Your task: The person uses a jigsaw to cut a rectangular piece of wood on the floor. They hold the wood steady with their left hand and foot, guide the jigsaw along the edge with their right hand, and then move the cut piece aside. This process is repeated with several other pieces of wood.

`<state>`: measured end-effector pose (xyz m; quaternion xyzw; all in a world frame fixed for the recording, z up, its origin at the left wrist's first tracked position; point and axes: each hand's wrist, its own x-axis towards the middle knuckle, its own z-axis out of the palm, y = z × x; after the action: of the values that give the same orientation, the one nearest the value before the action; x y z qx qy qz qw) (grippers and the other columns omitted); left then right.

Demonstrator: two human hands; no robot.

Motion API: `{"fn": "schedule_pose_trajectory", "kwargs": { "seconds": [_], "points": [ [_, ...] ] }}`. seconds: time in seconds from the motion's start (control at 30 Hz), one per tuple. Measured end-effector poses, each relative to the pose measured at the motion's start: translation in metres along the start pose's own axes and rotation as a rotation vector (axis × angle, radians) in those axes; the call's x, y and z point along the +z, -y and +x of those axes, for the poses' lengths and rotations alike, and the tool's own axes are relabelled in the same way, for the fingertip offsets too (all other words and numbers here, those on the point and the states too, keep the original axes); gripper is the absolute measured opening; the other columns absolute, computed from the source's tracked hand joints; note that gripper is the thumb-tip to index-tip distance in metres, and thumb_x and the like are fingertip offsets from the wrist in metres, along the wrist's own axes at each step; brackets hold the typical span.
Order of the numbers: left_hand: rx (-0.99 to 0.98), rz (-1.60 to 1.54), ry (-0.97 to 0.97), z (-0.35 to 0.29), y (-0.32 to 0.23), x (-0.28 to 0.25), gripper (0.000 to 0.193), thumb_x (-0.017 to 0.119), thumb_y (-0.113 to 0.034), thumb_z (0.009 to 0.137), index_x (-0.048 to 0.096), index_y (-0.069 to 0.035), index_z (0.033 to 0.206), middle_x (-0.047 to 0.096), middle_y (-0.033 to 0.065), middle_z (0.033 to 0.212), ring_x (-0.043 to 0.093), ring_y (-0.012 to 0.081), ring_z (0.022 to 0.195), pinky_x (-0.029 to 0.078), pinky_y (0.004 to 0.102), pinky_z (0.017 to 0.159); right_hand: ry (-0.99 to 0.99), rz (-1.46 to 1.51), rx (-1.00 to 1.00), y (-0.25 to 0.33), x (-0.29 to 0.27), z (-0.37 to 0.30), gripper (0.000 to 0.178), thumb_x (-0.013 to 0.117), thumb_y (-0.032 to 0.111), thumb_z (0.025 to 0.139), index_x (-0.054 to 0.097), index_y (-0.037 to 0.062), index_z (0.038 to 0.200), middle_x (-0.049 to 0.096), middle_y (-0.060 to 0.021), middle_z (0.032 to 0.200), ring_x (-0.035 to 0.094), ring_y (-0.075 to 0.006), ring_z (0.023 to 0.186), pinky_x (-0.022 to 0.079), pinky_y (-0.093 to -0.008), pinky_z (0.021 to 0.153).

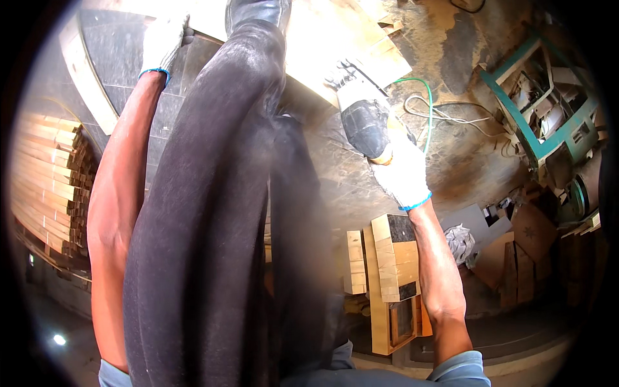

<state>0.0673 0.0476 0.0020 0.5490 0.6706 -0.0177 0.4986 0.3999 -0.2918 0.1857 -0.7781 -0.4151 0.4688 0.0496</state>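
Observation:
My right hand (pixel 401 169), in a white glove with a blue cuff, is closed around the handle of a corded power tool (pixel 365 126) with a dark rounded body. The tool's front end rests at the right part of a pale wooden board (pixel 316 32); its working edge is hidden. My left hand (pixel 166 44), gloved alike, grips the board's left edge at the top of the view, fingers partly out of sight. Between my arms, my dark-trousered leg (pixel 213 129) reaches forward, its booted foot (pixel 258 13) on the board.
A green cord (pixel 430 106) and a pale cable (pixel 445 115) lie on the stained floor at right. Beyond stands a green metal frame (pixel 538 151). Wooden blocks (pixel 390 258) sit by my right forearm. Stacked wooden strips (pixel 48 180) and a curved plank (pixel 87 77) are at left.

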Motion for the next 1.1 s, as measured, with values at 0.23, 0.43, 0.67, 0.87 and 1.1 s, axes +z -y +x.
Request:
{"fn": "schedule_pose_trajectory", "kwargs": {
  "seconds": [0.23, 0.43, 0.67, 0.87, 1.1],
  "points": [
    [-0.040, -0.003, -0.029, -0.003, -0.008, 0.003, 0.027, 0.065, -0.033, 0.101, 0.071, -0.007, 0.101, 0.068, 0.0012, 0.084, 0.066, 0.0107, 0.073, 0.055, 0.0281, 0.071, 0.026, 0.012, 0.009, 0.015, -0.004, 0.005, 0.025, 0.072, 0.017, 0.076, 0.069, 0.0082, 0.099, 0.070, -0.0167, 0.096, 0.069, -0.0377, 0.089, 0.057, -0.0444, 0.079],
    [-0.008, 0.038, -0.001, -0.004, -0.007, 0.003, 0.026, 0.065, -0.031, 0.101, 0.071, -0.006, 0.100, 0.068, 0.0017, 0.083, 0.066, 0.0106, 0.073, 0.055, 0.0280, 0.069, 0.001, -0.041, -0.012, 0.031, -0.001, 0.004, 0.019, 0.070, 0.015, 0.077, 0.068, 0.0087, 0.095, 0.068, -0.0152, 0.096, 0.068, -0.0367, 0.087, 0.057, -0.0446, 0.076],
    [-0.016, -0.036, -0.005, -0.005, -0.009, 0.004, 0.026, 0.065, -0.031, 0.101, 0.071, -0.005, 0.099, 0.069, 0.0025, 0.082, 0.065, 0.0111, 0.073, 0.055, 0.0282, 0.068, -0.004, -0.110, -0.082, 0.029, -0.005, 0.008, 0.018, 0.069, 0.014, 0.077, 0.068, 0.0101, 0.094, 0.068, -0.0122, 0.093, 0.068, -0.0345, 0.085, 0.057, -0.0426, 0.075],
    [0.001, 0.008, -0.032, -0.007, -0.008, 0.001, 0.027, 0.066, -0.031, 0.100, 0.072, -0.005, 0.099, 0.070, 0.0032, 0.083, 0.065, 0.0108, 0.074, 0.054, 0.0288, 0.069, 0.019, -0.097, -0.086, 0.030, -0.007, 0.011, 0.024, 0.072, 0.017, 0.078, 0.067, 0.0087, 0.099, 0.068, -0.0147, 0.092, 0.069, -0.0355, 0.085, 0.057, -0.0429, 0.074],
    [0.018, 0.024, -0.012, -0.004, -0.011, 0.003, 0.027, 0.066, -0.031, 0.100, 0.072, -0.005, 0.099, 0.070, 0.0035, 0.081, 0.065, 0.0116, 0.072, 0.054, 0.0299, 0.068, 0.063, -0.143, -0.086, 0.033, -0.011, 0.014, 0.014, 0.066, 0.017, 0.080, 0.068, 0.0100, 0.092, 0.067, -0.0108, 0.088, 0.068, -0.0321, 0.082, 0.056, -0.0418, 0.072]
  ]
}}
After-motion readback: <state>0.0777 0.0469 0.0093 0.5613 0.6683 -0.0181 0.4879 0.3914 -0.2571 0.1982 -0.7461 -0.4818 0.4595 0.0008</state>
